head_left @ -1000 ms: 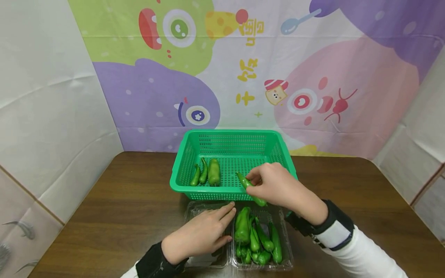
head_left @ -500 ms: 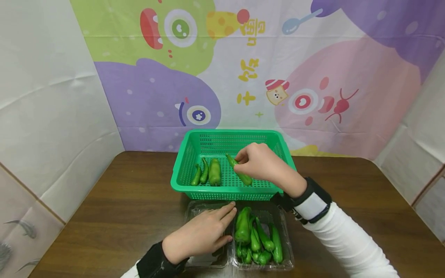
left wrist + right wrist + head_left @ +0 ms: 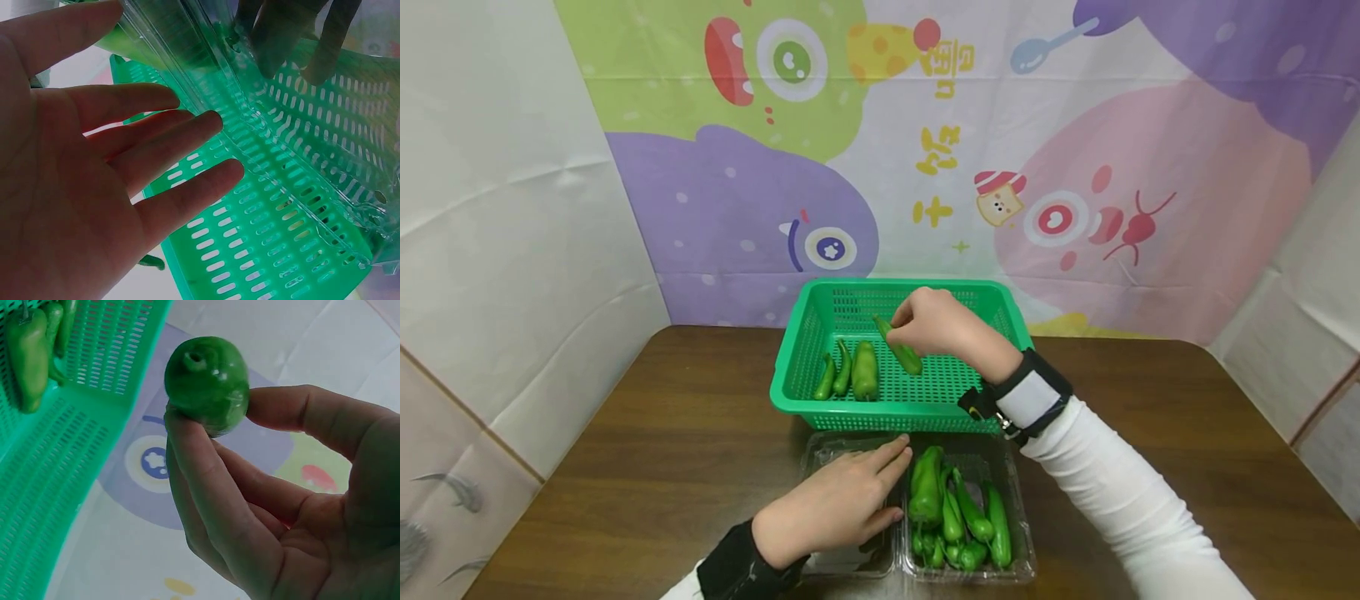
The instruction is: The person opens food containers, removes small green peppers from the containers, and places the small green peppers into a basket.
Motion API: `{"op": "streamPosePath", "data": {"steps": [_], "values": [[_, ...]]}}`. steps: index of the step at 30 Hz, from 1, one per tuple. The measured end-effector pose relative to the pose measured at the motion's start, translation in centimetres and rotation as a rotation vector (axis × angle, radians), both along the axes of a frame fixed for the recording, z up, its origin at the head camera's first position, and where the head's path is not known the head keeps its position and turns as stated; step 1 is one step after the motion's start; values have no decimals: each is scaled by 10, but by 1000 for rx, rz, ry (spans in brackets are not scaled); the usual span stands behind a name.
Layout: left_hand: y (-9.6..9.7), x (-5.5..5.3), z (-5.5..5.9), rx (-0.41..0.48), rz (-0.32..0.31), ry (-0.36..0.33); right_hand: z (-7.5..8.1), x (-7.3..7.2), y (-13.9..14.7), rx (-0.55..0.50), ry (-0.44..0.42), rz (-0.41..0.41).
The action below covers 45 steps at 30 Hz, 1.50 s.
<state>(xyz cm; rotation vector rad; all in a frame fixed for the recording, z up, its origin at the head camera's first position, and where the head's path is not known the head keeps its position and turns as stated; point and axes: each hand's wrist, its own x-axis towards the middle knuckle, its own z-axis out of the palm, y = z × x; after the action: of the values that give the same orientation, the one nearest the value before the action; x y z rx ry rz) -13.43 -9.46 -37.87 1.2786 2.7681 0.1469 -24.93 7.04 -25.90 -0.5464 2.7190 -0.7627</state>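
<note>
The right hand [image 3: 928, 321] is pinching a single green pepper [image 3: 901, 348], thumb on one side and fingers on the other, and that pepper is hanging at a tilt within the green basket [image 3: 880, 408]! Whether its lower end is touching the basket floor, the views aren't telling. It's looking light and firm, glossy skin hinting at a slick surface, so this grip around the middle is looking like the sound choice; the thin end is probably offering less to hold, and a hard squeeze would be risking a bruise.

Down below, the left hand [image 3: 831, 504] is lying over one half of the clear box [image 3: 820, 450], fingers stretched out, grasping nothing. The other half is holding a heap of peppers [image 3: 927, 492], and that thin plastic is likely flexing easily.

Inside the basket, three peppers [image 3: 865, 371] are lying side by side to the left, taking up that side, while the raised rim is standing between box and basket floor. Everything's sitting on the brown table [image 3: 625, 467].
</note>
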Motion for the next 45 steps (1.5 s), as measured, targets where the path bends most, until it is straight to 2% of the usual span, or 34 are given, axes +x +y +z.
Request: {"op": "streamPosePath", "data": {"steps": [10, 26, 40, 45], "values": [[0, 0, 0, -8, 1, 4, -12, -30, -5, -6, -114, -29], [1, 0, -1, -8, 0, 20, -40, -71, -7, -200, -387, -99], [0, 0, -1, -13, 4, 23, -72, -93, -8, -257, -482, -113], [0, -1, -1, -17, 6, 31, -82, -100, -7, -306, -530, -152]]}}
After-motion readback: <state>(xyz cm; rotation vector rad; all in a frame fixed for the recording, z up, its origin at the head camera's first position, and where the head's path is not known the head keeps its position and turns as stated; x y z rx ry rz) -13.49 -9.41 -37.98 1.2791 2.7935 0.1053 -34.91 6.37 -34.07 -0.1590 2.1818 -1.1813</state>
